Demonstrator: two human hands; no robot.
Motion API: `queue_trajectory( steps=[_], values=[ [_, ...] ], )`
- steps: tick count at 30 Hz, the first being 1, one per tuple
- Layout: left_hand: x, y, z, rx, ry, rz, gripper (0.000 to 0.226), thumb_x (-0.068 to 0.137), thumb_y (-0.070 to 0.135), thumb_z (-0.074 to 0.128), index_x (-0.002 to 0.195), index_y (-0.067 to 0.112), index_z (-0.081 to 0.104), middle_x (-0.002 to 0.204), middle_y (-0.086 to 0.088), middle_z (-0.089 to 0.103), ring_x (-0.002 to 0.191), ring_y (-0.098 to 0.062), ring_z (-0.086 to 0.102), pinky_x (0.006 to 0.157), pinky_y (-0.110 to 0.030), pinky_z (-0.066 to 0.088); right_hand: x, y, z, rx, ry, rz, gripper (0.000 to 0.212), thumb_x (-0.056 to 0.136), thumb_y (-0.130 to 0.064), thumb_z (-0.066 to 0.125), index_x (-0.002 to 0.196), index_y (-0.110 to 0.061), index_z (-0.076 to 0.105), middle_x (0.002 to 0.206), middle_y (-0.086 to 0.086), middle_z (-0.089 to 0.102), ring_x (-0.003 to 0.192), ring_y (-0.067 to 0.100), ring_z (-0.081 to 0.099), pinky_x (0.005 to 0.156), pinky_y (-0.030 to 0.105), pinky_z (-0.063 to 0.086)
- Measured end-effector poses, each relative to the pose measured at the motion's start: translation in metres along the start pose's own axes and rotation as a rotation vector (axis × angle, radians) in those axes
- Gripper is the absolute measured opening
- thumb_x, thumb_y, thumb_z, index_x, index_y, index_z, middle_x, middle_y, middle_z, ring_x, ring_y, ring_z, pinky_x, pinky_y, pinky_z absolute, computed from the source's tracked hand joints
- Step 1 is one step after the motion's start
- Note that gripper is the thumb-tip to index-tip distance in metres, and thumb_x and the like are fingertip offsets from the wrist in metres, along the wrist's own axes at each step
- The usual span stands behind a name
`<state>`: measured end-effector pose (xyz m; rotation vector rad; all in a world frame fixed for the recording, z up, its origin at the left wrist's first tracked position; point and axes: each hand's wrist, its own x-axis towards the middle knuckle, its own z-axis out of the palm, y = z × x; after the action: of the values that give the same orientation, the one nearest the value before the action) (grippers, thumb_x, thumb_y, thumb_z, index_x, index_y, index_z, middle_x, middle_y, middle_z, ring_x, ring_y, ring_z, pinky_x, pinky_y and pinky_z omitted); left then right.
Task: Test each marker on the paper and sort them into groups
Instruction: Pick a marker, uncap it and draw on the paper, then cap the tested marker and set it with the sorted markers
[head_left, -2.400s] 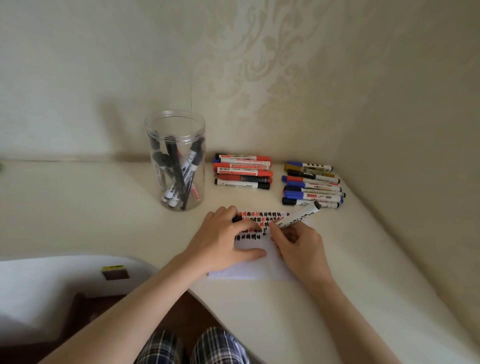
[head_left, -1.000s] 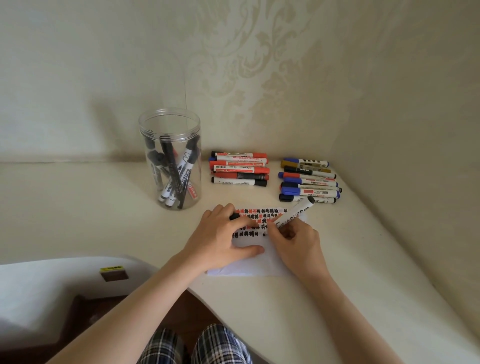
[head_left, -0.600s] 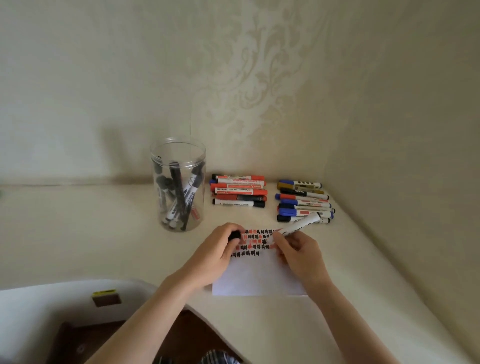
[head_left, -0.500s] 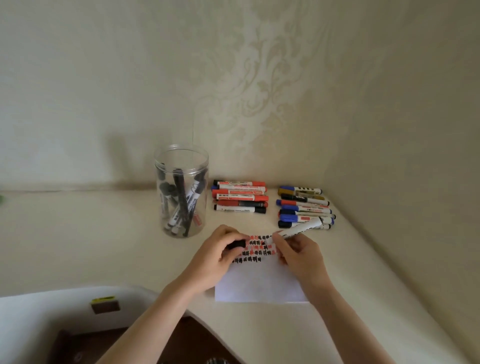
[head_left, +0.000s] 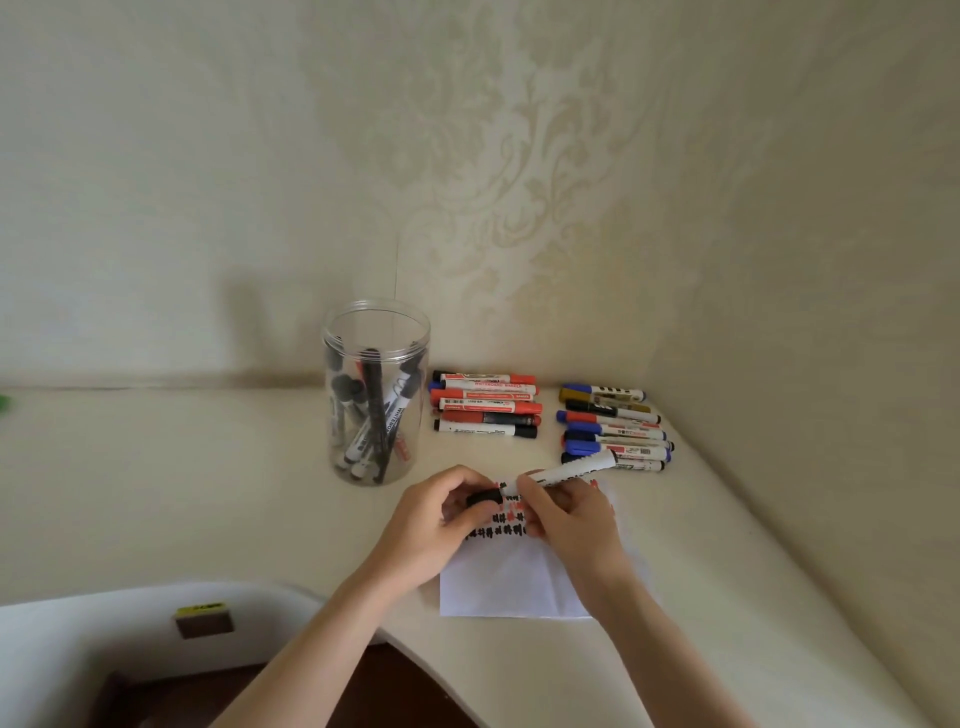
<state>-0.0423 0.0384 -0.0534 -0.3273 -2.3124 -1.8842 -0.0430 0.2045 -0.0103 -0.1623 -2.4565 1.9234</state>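
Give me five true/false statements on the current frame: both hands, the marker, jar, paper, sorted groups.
1. The right hand holds a white marker. True.
2. The left hand lies flat on the paper. False: it pinches a black cap at the marker's tip.
3. The clear jar is empty. False: markers stand in it.
4. Two marker groups lie on the desk right of the jar. True.
5. The paper is blank. False: its far end bears red and black marks.

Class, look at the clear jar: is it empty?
No, the jar holds several markers standing and leaning inside it.
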Motion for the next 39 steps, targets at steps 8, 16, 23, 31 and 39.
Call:
queue_trajectory(
  steps=[8,16,23,31,39],
  values=[
    [0.001,0.000,0.000,-0.012,0.033,0.008,0.012,0.087,0.011,0.072,0.096,0.018,0.070,0.092,0.007,0.073,0.089,-0.010,0.070,0.084,-0.030,0.056,0.001,0.002,0.000,0.034,-0.037,0.017,0.021,0.085,-0.027,0.074,0.079,-0.007,0.073,0.070,0.008,0.072,0.061,0.011,0.063,0.073,0.030,0.057],
    [0.000,-0.003,-0.001,-0.043,0.039,0.008,0.013,0.086,0.007,0.073,0.094,0.017,0.072,0.090,0.004,0.074,0.088,-0.013,0.071,0.083,-0.031,0.056,0.000,0.005,0.012,-0.055,-0.048,0.043,0.035,0.081,-0.040,0.076,0.073,-0.006,0.074,0.068,0.007,0.073,0.063,0.012,0.065,0.070,0.026,0.052],
    [0.001,-0.002,0.001,-0.066,0.064,-0.040,0.012,0.086,0.007,0.072,0.091,0.018,0.073,0.087,0.004,0.075,0.084,-0.013,0.071,0.079,-0.028,0.056,0.001,0.004,0.019,0.082,0.011,0.109,0.030,0.082,-0.031,0.076,0.075,-0.003,0.069,0.058,0.001,0.066,0.054,0.009,0.060,0.061,0.020,0.048],
    [0.001,0.004,-0.004,-0.068,0.053,-0.048,0.013,0.087,0.010,0.071,0.094,0.020,0.073,0.092,0.006,0.074,0.090,-0.010,0.070,0.082,-0.026,0.055,0.007,0.001,0.013,0.058,-0.116,0.092,0.039,0.079,-0.038,0.078,0.085,0.000,0.071,0.069,0.006,0.070,0.064,0.013,0.063,0.075,0.031,0.053],
    [-0.001,0.004,-0.005,-0.095,0.092,-0.071,0.018,0.086,0.009,0.072,0.098,0.023,0.071,0.097,0.011,0.072,0.091,-0.011,0.068,0.077,-0.028,0.057,0.011,-0.011,-0.049,-0.031,-0.207,0.014,0.018,0.088,-0.032,0.069,0.098,-0.016,0.070,0.087,0.003,0.072,0.074,0.013,0.067,0.074,0.027,0.057]
  ],
)
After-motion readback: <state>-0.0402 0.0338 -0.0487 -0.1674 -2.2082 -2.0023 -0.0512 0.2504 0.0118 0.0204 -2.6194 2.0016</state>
